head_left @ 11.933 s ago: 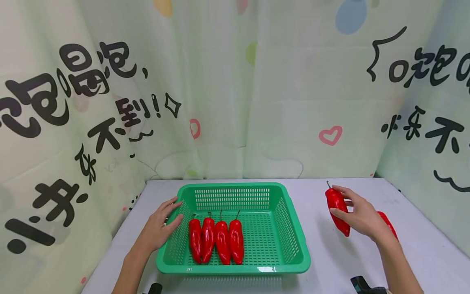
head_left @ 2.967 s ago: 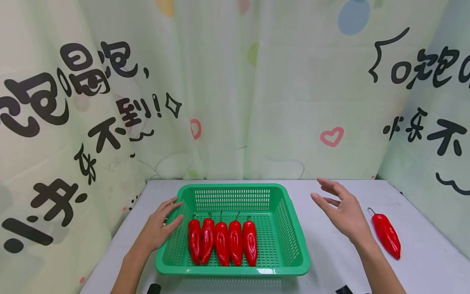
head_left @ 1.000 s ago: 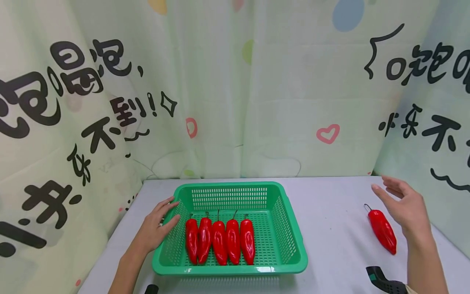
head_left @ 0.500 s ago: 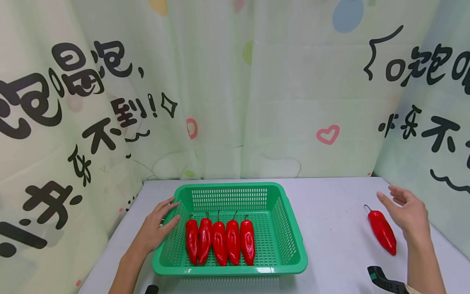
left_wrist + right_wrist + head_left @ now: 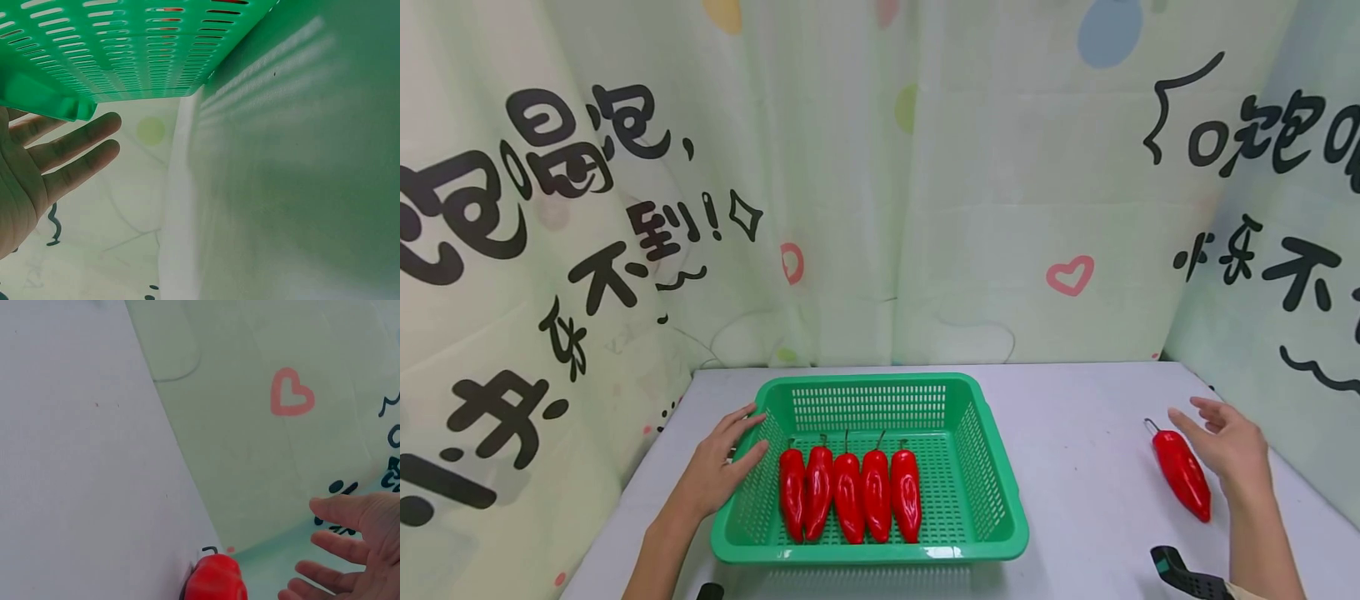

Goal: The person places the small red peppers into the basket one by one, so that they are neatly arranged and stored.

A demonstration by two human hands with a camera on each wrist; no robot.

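Several red chili peppers lie side by side in the left half of a green plastic basket, stems toward the back. My left hand rests on the basket's left rim with fingers loosely extended; from the left wrist view, the hand is beside the basket wall. One more red chili pepper lies on the table at the right. Just right of it hovers my right hand, fingers relaxed and holding nothing. The right wrist view shows that pepper apart from the hand.
The white table runs back to a pale printed curtain, which also closes off the left and right sides. A black wrist strap piece shows by my right forearm.
A pepper my right hand held earlier now lies in the basket, as the fifth in the row. That hand then moved right and lowered beside the remaining table pepper. My left hand stayed put.
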